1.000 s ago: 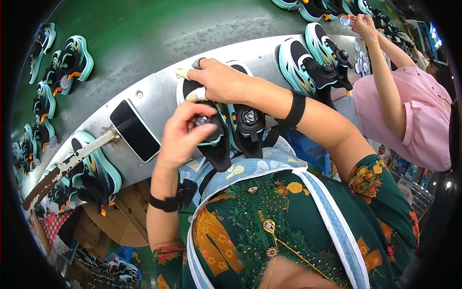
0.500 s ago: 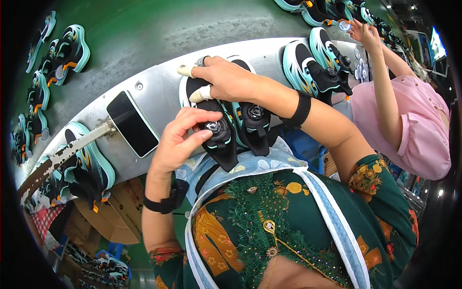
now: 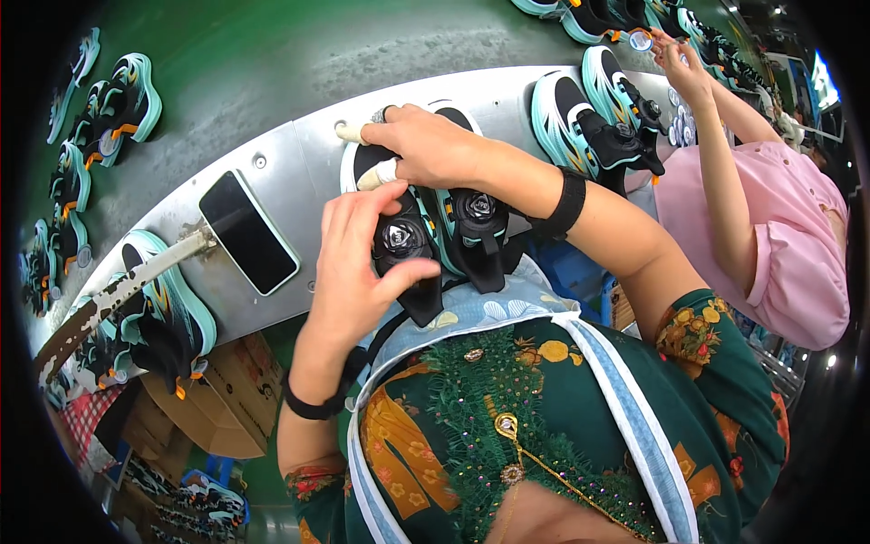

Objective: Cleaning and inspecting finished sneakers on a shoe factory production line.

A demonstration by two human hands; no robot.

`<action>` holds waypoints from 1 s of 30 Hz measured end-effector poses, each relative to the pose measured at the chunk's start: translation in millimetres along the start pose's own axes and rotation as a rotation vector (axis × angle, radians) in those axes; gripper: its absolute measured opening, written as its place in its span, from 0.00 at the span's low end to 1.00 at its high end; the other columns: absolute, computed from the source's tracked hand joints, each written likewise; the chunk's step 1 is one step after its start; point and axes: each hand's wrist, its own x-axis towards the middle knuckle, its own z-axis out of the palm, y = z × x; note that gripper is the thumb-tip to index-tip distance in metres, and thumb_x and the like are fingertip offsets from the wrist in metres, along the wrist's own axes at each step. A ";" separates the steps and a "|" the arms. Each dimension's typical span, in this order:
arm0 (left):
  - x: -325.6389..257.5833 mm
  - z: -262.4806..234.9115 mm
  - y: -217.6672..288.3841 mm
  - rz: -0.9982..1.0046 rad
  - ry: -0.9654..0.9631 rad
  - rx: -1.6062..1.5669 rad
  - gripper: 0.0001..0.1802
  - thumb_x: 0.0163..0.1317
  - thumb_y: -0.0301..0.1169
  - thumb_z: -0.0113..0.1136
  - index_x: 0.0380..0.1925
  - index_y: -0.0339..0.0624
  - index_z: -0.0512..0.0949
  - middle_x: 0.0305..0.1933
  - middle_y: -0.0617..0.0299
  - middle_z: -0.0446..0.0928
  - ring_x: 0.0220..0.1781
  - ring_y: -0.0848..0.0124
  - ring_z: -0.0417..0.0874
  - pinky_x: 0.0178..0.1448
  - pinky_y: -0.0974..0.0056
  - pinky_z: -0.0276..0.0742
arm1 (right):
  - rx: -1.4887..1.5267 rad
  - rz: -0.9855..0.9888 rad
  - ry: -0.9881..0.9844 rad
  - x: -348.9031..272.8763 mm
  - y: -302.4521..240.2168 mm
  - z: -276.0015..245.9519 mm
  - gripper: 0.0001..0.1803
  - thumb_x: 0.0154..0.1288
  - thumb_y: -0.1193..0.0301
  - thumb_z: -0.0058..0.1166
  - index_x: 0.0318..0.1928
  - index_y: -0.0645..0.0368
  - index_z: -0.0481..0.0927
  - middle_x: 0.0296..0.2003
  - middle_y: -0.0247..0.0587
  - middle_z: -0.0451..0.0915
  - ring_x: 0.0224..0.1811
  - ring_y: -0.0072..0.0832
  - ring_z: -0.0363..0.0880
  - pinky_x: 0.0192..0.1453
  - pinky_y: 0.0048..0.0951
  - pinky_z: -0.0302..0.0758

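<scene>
Two black sneakers with pale teal soles lie side by side in front of me, heels toward my body: the left sneaker (image 3: pixel 420 297) and the right sneaker (image 3: pixel 480 263). Each has a round black dial on its upper. My left hand (image 3: pixel 355 263) is open beside the left sneaker's dial (image 3: pixel 399 238), thumb and fingers spread apart around it. From the right, my right hand (image 3: pixel 433 148) reaches over both shoes and grips the left one near its toe. Pale finger covers sit on two of its fingertips, and its palm side is hidden.
A phone (image 3: pixel 247 232) lies on the metal table (image 3: pixel 313 136), near a worn metal bar (image 3: pixel 127 288). More sneakers stand at the left and at the right (image 3: pixel 564 118). Beyond runs a green belt (image 3: pixel 362 45). A co-worker in pink (image 3: pixel 725 199) handles shoes at far right.
My left hand has opened and drawn back from the left sneaker's dial, which its thumb and fingers were around. My right hand stays in place.
</scene>
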 end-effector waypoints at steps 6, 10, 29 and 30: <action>6.3 -4.8 -47.9 0.193 -0.302 -0.441 0.24 0.49 0.24 0.64 0.50 0.37 0.78 0.47 0.62 0.75 0.51 0.67 0.73 0.59 0.65 0.67 | -0.005 -0.032 -0.028 1.0 -7.9 -7.1 0.33 0.56 0.57 0.62 0.63 0.46 0.71 0.35 0.56 0.74 0.42 0.50 0.73 0.46 0.43 0.70; 11.1 -13.9 -20.6 0.004 -0.336 -0.393 0.26 0.48 0.26 0.65 0.51 0.39 0.76 0.47 0.61 0.76 0.52 0.67 0.74 0.60 0.65 0.67 | -0.011 -0.002 -0.041 0.3 -2.3 -1.8 0.33 0.56 0.57 0.62 0.63 0.45 0.71 0.35 0.56 0.74 0.42 0.50 0.73 0.46 0.42 0.70; -80.5 15.9 10.5 -0.605 0.182 -0.671 0.18 0.71 0.39 0.49 0.41 0.34 0.79 0.27 0.63 0.79 0.16 0.85 0.65 0.22 0.78 0.61 | 0.299 -0.108 -0.353 -68.2 -56.2 -56.1 0.23 0.57 0.67 0.63 0.55 0.51 0.77 0.32 0.42 0.70 0.36 0.34 0.73 0.42 0.33 0.71; -81.4 17.3 16.2 -0.604 0.129 -0.594 0.20 0.71 0.40 0.47 0.44 0.31 0.77 0.26 0.61 0.79 0.17 0.83 0.67 0.22 0.77 0.63 | 0.310 -0.135 -0.346 -71.9 -57.4 -49.6 0.23 0.56 0.66 0.63 0.54 0.52 0.77 0.35 0.45 0.69 0.39 0.38 0.74 0.45 0.34 0.71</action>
